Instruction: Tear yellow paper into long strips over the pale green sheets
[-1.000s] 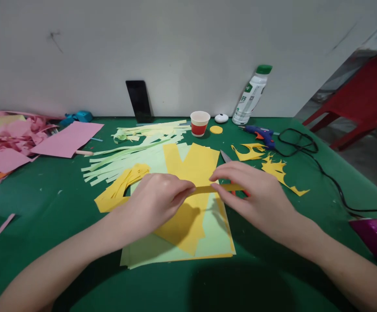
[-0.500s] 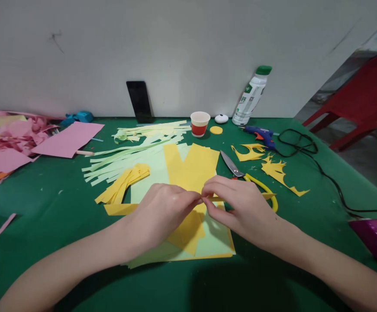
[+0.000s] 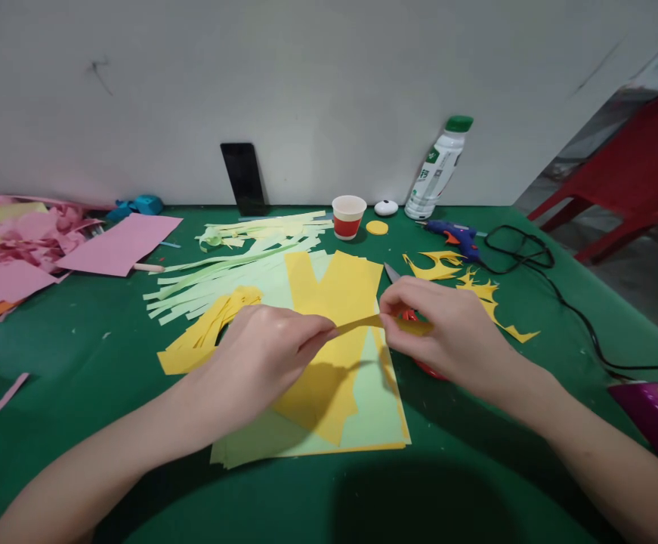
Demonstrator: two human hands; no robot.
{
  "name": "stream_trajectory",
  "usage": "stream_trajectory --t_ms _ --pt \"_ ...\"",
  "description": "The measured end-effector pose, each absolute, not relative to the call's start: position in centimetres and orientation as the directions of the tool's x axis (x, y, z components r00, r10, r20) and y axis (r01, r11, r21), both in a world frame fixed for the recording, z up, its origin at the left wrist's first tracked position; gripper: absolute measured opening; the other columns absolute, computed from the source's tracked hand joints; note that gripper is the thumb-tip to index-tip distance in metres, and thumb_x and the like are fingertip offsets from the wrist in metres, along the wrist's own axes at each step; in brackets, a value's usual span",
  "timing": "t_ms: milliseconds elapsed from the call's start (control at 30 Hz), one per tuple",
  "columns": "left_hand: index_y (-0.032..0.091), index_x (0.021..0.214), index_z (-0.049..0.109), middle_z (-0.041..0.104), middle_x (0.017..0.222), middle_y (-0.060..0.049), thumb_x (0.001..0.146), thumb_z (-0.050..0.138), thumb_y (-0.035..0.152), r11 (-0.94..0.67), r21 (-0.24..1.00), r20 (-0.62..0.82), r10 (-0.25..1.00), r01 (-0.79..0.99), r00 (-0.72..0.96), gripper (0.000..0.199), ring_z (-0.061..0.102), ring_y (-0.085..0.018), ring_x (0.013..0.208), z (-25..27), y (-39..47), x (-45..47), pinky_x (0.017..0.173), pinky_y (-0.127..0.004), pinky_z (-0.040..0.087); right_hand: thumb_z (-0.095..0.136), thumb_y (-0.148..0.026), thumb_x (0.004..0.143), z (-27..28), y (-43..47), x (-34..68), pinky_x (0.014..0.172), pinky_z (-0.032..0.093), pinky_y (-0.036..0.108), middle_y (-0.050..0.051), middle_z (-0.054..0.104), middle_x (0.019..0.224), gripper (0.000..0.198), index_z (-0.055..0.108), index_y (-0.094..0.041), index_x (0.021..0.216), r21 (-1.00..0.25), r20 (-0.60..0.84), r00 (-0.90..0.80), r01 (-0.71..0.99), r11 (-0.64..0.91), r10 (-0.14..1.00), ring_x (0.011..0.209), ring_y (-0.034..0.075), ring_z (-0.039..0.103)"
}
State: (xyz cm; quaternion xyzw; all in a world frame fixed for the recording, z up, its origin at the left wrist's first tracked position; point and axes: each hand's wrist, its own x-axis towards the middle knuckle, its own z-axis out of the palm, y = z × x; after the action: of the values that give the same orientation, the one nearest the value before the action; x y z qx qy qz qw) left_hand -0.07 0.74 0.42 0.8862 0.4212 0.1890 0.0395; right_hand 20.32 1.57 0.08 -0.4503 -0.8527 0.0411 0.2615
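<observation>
A narrow yellow paper strip (image 3: 358,325) is stretched between my two hands, above the sheets on the table. My left hand (image 3: 272,351) pinches it between thumb and fingers, and a yellow end (image 3: 184,361) shows beyond this hand's far side. My right hand (image 3: 447,321) is closed in a pinch on the strip's other part. Below lie yellow paper pieces (image 3: 334,287) on pale green sheets (image 3: 382,412). A bundle of yellow strips (image 3: 215,321) rests at the left. Scissors (image 3: 392,273) lie partly hidden beneath my right hand, with blade tip and red handle showing.
Pale green fringed strips (image 3: 193,291) and pink papers (image 3: 122,245) spread leftward. By the wall stand a phone (image 3: 243,177), a paper cup (image 3: 348,217) and a leaning bottle (image 3: 439,170). Yellow scraps (image 3: 434,266), a blue glue gun (image 3: 456,236) and its cable (image 3: 566,298) lie right.
My hands have moved apart, the right one going rightward and up over the scissors. More of the yellow strip shows between them. Its left end has shifted left with my left hand.
</observation>
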Motion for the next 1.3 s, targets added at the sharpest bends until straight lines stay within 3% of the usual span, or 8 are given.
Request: stream_trajectory --t_ms 167,300,467,600,867,1167,1300 --pt "0.016 0.073 0.068 0.068 0.062 0.000 0.085 0.045 0.026 -0.588 0.258 0.311 0.802 0.767 0.510 0.027 0.055 -0.008 0.045 1.8 0.8 -0.8 0.044 -0.018 0.033 0.049 -0.015 0.074 0.1 3.5 22.6 0.051 0.038 0.027 0.002 0.056 0.066 0.009 0.047 -0.018 0.066 -0.217 0.441 -0.374 0.838 0.501 0.816 0.056 0.014 0.052" --pt "0.016 0.071 0.068 0.069 0.063 0.000 0.082 0.049 0.025 -0.565 0.259 0.335 0.813 0.783 0.476 0.023 0.057 -0.009 0.046 2.4 1.0 -1.2 0.044 -0.018 0.033 0.051 -0.018 0.076 0.4 4.8 24.0 0.053 0.043 0.029 0.003 0.060 0.069 0.007 0.049 -0.020 0.069 -0.263 0.502 -0.257 0.864 0.429 0.826 0.061 0.017 0.057" --pt "0.016 0.071 0.068 0.068 0.060 0.001 0.082 0.049 0.023 -0.575 0.291 0.297 0.814 0.765 0.499 0.022 0.054 -0.008 0.043 1.8 1.1 -0.9 0.043 -0.018 0.032 0.046 -0.014 0.081 1.2 2.8 22.4 0.066 0.047 0.031 0.007 0.065 0.084 0.011 0.054 -0.020 0.085 -0.200 0.663 -0.323 0.793 0.576 0.676 0.078 0.019 0.061" --pt "0.017 0.074 0.067 0.066 0.057 0.001 0.084 0.047 0.022 -0.614 0.267 0.298 0.785 0.743 0.543 0.023 0.052 -0.007 0.042 1.1 0.9 -0.5 0.044 -0.019 0.030 0.048 -0.012 0.080 0.7 0.9 20.3 0.077 0.047 0.033 0.007 0.067 0.086 0.012 0.056 -0.018 0.086 -0.166 0.678 -0.428 0.703 0.692 0.598 0.084 0.019 0.061" --pt "0.016 0.069 0.063 0.057 0.047 0.001 0.088 0.038 0.022 -0.714 0.218 0.288 0.698 0.665 0.655 0.032 0.047 -0.008 0.039 -0.3 0.1 0.4 0.041 -0.020 0.026 0.051 -0.011 0.079 -1.3 0.1 18.3 0.064 0.047 0.026 0.004 0.067 0.073 0.009 0.059 -0.014 0.076 -0.315 0.592 -0.519 0.555 0.770 0.617 0.068 0.014 0.060" --pt "0.015 0.071 0.062 0.056 0.048 0.002 0.085 0.041 0.016 -0.709 0.247 0.279 0.705 0.661 0.652 0.025 0.043 -0.007 0.037 -0.4 -0.1 0.3 0.040 -0.020 0.025 0.051 -0.008 0.075 -1.3 -0.2 18.3 0.050 0.041 0.022 0.001 0.062 0.063 0.011 0.056 -0.015 0.069 -0.375 0.530 -0.492 0.595 0.711 0.691 0.055 0.011 0.055" --pt "0.017 0.075 0.063 0.059 0.052 0.003 0.085 0.042 0.018 -0.691 0.213 0.309 0.719 0.691 0.623 0.023 0.048 -0.006 0.041 0.0 -0.1 -0.2 0.042 -0.019 0.027 0.049 -0.009 0.076 -0.8 0.2 18.8 0.050 0.040 0.023 0.001 0.062 0.066 0.010 0.054 -0.017 0.071 -0.318 0.513 -0.489 0.656 0.685 0.706 0.055 0.011 0.054"
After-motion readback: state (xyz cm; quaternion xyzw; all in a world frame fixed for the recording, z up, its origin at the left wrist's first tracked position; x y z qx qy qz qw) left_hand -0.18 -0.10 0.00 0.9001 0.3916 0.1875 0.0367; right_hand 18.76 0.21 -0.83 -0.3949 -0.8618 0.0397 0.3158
